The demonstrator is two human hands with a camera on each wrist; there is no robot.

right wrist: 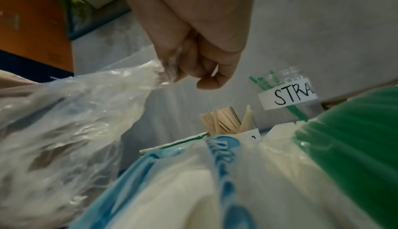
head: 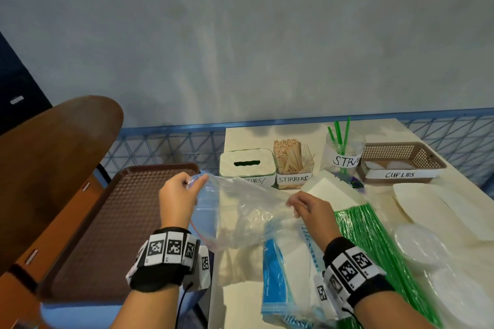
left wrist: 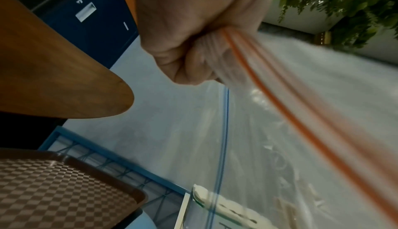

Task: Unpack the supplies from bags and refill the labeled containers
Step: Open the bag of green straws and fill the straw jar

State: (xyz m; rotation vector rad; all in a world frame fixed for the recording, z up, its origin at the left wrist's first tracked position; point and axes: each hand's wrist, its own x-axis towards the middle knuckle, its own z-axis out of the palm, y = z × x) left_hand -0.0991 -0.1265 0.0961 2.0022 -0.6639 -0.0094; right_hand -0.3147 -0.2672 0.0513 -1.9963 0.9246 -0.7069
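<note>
1. Lying nearest on the cream table (head: 235, 299): a blue-and-white plastic pack of paper tissues (head: 283, 270), print too blurred to read, beside a bundle of long green plastic straws (head: 374, 238) and stacks of white round cup lids (head: 422, 246).
2. Left hand (head: 177, 195) fisted round the orange-striped zip edge of the clear plastic zip bag (head: 240, 211); bag held up above the table's left part, over the tissue pack.
3. Right hand (head: 312, 211) pinches the bag's opposite crumpled edge between thumb and curled fingers; the film stretches between both hands and partly veils the containers behind.
4. Left of the table: brown checkered plastic tray (head: 101, 224) on a brown wooden chair (head: 53, 157).
5. Flat white paper sheets (head: 331, 189) lie mid-table, just before the containers.
6. Far row, left to right: white tissue box with a green-rimmed slot (head: 247, 165), label partly hidden, reads "…UES/"; clear box of wooden stirrers (head: 292, 165), "STIRRERS"; clear jar with a few green straws (head: 343, 149), "STRA…" cut off; brown perforated basket (head: 401, 159), "CUP LIDS".
7. Behind: grey wall (head: 240, 35).
</note>
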